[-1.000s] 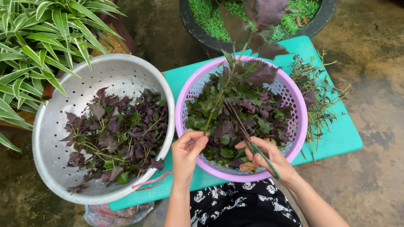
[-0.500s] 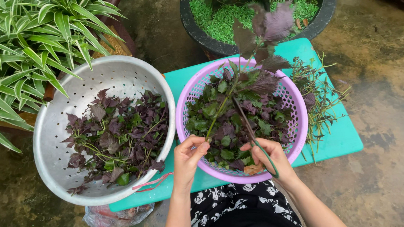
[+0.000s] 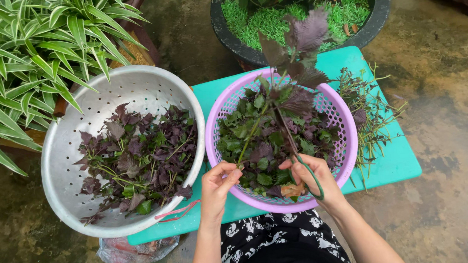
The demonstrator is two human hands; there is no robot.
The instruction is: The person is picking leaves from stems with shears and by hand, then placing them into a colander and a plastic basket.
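Note:
My right hand point(image 3: 314, 178) grips the lower stem of a tall purple-leaved herb sprig point(image 3: 293, 55), held upright over the purple plastic basket point(image 3: 349, 140) full of green and purple herbs. My left hand point(image 3: 218, 186) pinches a thin green side stem point(image 3: 251, 136) of that bunch near the basket's front left rim. To the left, a metal colander point(image 3: 69, 174) holds picked purple and green leaves. Both containers rest on a teal stool top point(image 3: 396, 165).
A pile of stripped stems point(image 3: 371, 115) lies on the stool's right side. A spider plant point(image 3: 18, 58) fills the upper left; a black pot point(image 3: 371, 28) with green ground cover stands behind. A plastic bag point(image 3: 135, 250) lies on the wet concrete floor below the colander.
My right hand has raised the sprig more upright. My left hand has closed from spread fingers to a pinch on a green stem.

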